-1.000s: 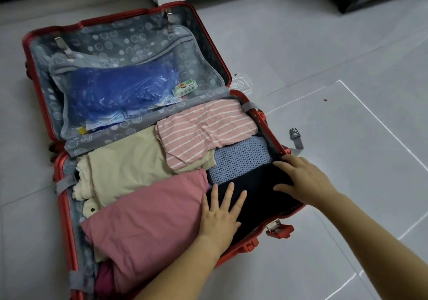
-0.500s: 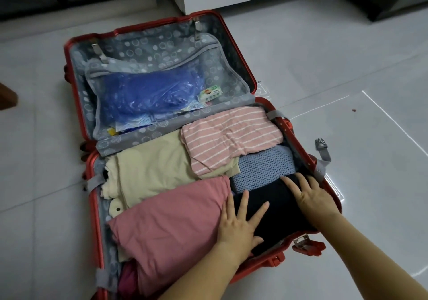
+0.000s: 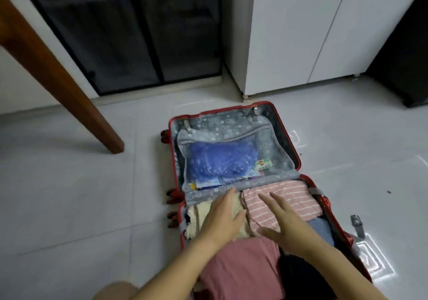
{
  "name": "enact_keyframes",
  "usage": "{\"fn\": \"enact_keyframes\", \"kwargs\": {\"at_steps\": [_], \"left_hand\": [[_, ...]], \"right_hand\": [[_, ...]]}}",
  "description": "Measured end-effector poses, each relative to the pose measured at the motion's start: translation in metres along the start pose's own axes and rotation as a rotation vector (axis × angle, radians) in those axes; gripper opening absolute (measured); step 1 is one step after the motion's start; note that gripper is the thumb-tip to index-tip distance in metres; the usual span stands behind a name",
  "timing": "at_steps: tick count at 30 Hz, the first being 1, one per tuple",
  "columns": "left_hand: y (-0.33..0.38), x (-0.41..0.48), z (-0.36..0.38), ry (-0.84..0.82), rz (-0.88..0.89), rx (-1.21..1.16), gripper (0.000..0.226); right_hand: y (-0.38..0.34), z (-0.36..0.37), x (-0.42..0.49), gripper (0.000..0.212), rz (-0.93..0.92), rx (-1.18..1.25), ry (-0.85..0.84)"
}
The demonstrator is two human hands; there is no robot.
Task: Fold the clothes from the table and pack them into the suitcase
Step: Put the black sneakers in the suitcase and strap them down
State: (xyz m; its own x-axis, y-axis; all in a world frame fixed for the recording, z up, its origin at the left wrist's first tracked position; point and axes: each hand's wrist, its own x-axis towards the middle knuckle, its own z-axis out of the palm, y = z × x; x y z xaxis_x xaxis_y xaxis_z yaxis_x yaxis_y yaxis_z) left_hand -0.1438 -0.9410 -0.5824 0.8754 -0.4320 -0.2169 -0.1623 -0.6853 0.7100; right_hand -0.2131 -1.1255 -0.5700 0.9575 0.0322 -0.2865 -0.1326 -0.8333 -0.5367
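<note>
Both hands have left the dark garment [image 3: 301, 274] and moved up the open suitcase [image 3: 220, 123] on the floor. The left hand [image 3: 221, 218] lies flat on the cream top [image 3: 196, 217] and the right hand [image 3: 287, 225] is spread over the striped top [image 3: 298, 197], each grip released. The folded clothes sit inside, so this looks like final smoothing.

Suitcase [image 3: 171, 137] open on floor [image 3: 69, 207]. Folded clothes [image 3: 240, 269] lie beneath left grip [image 3: 222, 218] and right grip [image 3: 291, 228], lid [image 3: 220, 123] beyond them, table leg [image 3: 58, 72] far left.

The single wide-angle head view looks forward and down from close above the suitcase [image 3: 220, 123], facing its far end.
</note>
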Motion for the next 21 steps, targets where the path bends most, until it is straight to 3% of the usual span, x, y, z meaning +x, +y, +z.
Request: {"fn": "enact_keyframes", "kwargs": {"at_steps": [5, 7, 8, 9, 12, 16, 19, 21], "left_hand": [[0.084, -0.022, -0.159, 0.282, -0.054, -0.181, 0.049], [0.118, -0.043, -0.231, 0.328, -0.054, -0.214, 0.02], [0.133, -0.056, -0.268, 0.362, -0.032, -0.204, 0.007], [0.146, -0.069, -0.305, 0.409, -0.011, -0.203, 0.011], [0.158, -0.1, -0.412, 0.51, -0.061, -0.225, 0.008], [0.132, -0.124, -0.528, 0.658, -0.171, -0.302, 0.009], [0.102, -0.127, -0.597, 0.736, -0.273, -0.367, 0.012], [0.078, -0.119, -0.635, 0.806, -0.279, -0.31, 0.015]], "right_hand": [[-0.143, -0.105, -0.002, 0.039, -0.057, 0.355, 0.3], [-0.197, -0.144, -0.002, 0.051, -0.115, 0.37, 0.316], [-0.226, -0.162, -0.002, 0.066, -0.145, 0.336, 0.31], [-0.257, -0.181, -0.002, 0.078, -0.154, 0.294, 0.279], [-0.35, -0.23, 0.001, 0.083, -0.247, 0.205, 0.183], [-0.455, -0.257, 0.023, 0.065, -0.414, 0.141, 0.121], [-0.53, -0.258, 0.051, 0.035, -0.454, 0.139, 0.045], [-0.574, -0.254, 0.076, 0.031, -0.458, 0.082, 0.034]]}}
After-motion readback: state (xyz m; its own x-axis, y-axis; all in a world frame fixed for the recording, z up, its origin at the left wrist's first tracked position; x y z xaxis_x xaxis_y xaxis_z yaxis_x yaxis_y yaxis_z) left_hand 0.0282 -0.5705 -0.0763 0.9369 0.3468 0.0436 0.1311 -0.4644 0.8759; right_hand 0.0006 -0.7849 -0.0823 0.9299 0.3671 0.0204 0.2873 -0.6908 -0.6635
